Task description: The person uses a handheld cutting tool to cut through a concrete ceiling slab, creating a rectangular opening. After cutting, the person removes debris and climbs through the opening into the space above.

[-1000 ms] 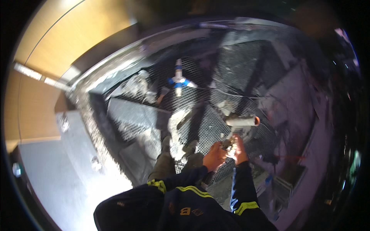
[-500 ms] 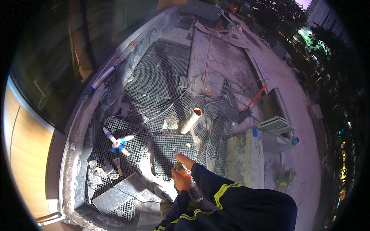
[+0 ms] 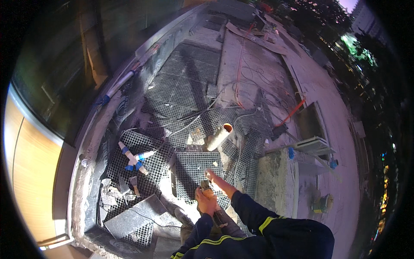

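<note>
My left hand (image 3: 207,203) is closed round a small grey-brown object (image 3: 206,185), whose kind I cannot make out. Just beyond it, my right hand (image 3: 217,179) is closed, its fingertips together above the object's far end. Whatever those fingers pinch, if anything, is too small to name. Both hands are low in front of my body, over a black plastic grid mat (image 3: 196,164). Dark sleeves with yellow stripes cover my forearms.
A pale pipe (image 3: 219,138) stands tilted ahead. Leftward lie a white branched pipe fitting with blue bands (image 3: 134,159), a brush-like tool (image 3: 134,186) and a grey slab (image 3: 134,216). A concrete block (image 3: 274,179) stands right. Cables and a red hose (image 3: 295,110) cross the rubble-strewn floor.
The view has shifted slightly, so the surroundings sit further right. My right hand has drawn a little away from the object in my left hand, which keeps its hold.
</note>
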`<state>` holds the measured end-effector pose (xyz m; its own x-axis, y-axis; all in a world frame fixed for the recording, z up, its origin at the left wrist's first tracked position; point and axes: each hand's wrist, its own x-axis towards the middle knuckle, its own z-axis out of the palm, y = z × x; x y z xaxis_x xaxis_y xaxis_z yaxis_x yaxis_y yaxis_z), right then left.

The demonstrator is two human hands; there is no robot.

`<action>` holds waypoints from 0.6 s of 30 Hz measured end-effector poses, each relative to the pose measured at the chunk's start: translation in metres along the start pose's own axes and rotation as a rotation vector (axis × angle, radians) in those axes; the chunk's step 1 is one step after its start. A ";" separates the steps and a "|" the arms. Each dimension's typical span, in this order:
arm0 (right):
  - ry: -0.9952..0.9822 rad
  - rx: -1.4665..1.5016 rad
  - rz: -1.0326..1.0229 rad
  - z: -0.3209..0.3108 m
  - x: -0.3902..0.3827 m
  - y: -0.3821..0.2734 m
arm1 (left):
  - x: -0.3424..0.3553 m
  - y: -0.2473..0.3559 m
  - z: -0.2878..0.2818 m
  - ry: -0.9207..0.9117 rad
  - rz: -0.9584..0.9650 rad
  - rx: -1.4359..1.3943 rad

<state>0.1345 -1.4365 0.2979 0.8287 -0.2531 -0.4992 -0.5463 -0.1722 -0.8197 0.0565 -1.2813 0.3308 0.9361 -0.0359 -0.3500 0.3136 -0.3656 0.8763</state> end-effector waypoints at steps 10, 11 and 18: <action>-0.125 0.112 0.366 -0.029 0.013 -0.037 | 0.000 0.028 0.024 -0.048 -0.048 0.023; -0.230 -0.084 0.117 -0.025 0.006 -0.026 | -0.003 0.023 0.021 -0.035 -0.073 0.019; -0.064 -0.902 -0.547 0.003 0.024 0.035 | 0.003 0.012 0.022 -0.076 -0.246 0.104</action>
<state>0.1356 -1.4463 0.2561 0.9798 0.1187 -0.1607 0.0370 -0.8982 -0.4380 0.0593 -1.3067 0.3329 0.8178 -0.0025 -0.5755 0.5084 -0.4654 0.7245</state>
